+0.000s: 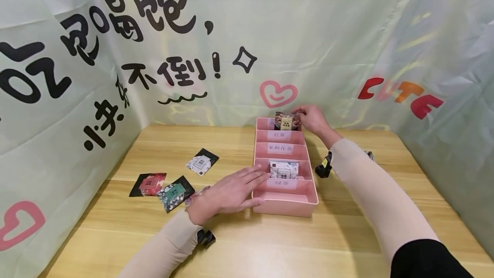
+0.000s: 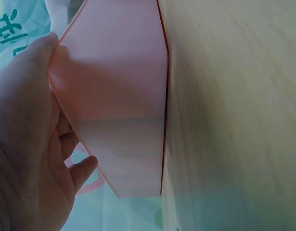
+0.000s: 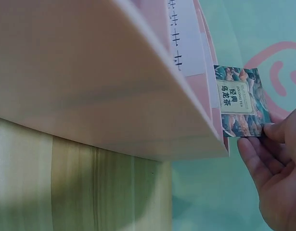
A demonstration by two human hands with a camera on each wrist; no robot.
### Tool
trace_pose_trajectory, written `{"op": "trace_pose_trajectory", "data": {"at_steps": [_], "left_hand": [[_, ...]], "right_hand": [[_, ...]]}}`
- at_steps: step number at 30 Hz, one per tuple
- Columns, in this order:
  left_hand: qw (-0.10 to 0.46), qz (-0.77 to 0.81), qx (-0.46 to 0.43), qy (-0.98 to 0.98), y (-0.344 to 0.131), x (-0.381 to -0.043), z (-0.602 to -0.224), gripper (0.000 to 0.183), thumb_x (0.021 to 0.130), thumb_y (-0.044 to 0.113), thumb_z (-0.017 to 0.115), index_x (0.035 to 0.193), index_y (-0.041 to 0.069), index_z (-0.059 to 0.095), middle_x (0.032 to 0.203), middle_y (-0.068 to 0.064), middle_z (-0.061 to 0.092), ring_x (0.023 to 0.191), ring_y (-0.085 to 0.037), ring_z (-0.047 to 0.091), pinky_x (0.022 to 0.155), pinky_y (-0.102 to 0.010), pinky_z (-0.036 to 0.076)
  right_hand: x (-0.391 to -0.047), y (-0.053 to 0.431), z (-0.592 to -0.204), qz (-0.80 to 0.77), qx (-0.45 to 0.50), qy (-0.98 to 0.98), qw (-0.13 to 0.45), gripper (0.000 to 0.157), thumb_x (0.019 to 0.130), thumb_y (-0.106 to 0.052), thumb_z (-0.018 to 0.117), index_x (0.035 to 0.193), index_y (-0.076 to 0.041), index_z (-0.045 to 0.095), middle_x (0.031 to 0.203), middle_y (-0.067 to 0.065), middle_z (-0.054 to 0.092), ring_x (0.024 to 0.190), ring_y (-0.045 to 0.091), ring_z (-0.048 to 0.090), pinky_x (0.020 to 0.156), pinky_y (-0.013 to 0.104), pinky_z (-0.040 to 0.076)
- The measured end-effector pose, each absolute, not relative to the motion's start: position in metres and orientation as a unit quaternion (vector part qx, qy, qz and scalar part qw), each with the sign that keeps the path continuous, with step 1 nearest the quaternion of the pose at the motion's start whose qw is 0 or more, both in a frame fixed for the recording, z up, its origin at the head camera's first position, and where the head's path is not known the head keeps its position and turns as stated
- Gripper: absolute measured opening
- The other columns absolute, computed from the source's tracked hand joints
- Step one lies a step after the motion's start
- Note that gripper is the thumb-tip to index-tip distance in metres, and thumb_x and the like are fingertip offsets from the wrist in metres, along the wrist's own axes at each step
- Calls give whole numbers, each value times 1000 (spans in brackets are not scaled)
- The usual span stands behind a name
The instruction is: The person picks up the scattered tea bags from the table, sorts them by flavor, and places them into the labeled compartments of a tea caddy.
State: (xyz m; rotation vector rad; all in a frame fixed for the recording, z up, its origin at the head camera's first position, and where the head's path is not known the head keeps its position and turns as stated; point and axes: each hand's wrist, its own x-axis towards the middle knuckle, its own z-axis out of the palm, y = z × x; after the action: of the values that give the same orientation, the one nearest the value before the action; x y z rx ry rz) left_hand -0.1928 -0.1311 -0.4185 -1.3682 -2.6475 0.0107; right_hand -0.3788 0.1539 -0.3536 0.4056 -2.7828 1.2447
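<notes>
A long pink divided box (image 1: 283,209) holds handwritten paper labels on its dividers. At its far end, my right hand (image 1: 311,119) pinches the upper right corner of an oolong tea bag packet (image 3: 239,101); the packet's lower edge is down inside the rearmost compartment. My left hand (image 1: 235,190) rests along the box's left side, fingers extended over the rim and thumb near the front corner. In the left wrist view, fingertips lie right at the rim of the box wall (image 2: 123,82). A white patterned tea packet (image 1: 284,170) stands in the second compartment from the front.
Left of the box lie a black-and-white packet (image 1: 202,162), a red packet (image 1: 148,184) and a green-labelled packet (image 1: 175,193). A pinkish packet (image 1: 197,193) is partly hidden by my left hand. A printed cloth backdrop (image 1: 328,33) encloses the wooden table (image 1: 239,252) behind and at both sides.
</notes>
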Motion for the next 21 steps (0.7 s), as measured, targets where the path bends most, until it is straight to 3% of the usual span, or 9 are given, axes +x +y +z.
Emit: {"op": "trace_pose_trajectory", "data": {"at_steps": [5, 10, 21], "left_hand": [[84, -1, -457, -885, -131, -192, -420, 73, 102, 59, 23, 154, 8, 30, 156, -9, 33, 147, -25, 18, 118, -41, 22], [81, -2, -455, -887, -131, -192, -420, 73, 102, 59, 23, 154, 9, 29, 156, -9, 33, 148, -24, 16, 118, -40, 20], [76, 2, -453, -888, -131, -193, -419, 74, 102, 60, 22, 155, 9, 27, 157, -8, 31, 148, -24, 15, 118, -40, 20]], "right_hand": [[-379, 152, -359, 396, 138, -908, 13, 31, 103, -3, 40, 120, 1, 65, 104, 22, 68, 86, 31, 68, 66, 37, 57], [-379, 151, -361, 393, 144, -908, -4, 31, 104, -4, 40, 123, 2, 63, 111, 22, 65, 91, 31, 66, 71, 38, 56], [-380, 159, -362, 368, 150, -916, 55, 32, 101, -6, 40, 121, 4, 63, 118, 23, 63, 107, 36, 58, 85, 46, 47]]}}
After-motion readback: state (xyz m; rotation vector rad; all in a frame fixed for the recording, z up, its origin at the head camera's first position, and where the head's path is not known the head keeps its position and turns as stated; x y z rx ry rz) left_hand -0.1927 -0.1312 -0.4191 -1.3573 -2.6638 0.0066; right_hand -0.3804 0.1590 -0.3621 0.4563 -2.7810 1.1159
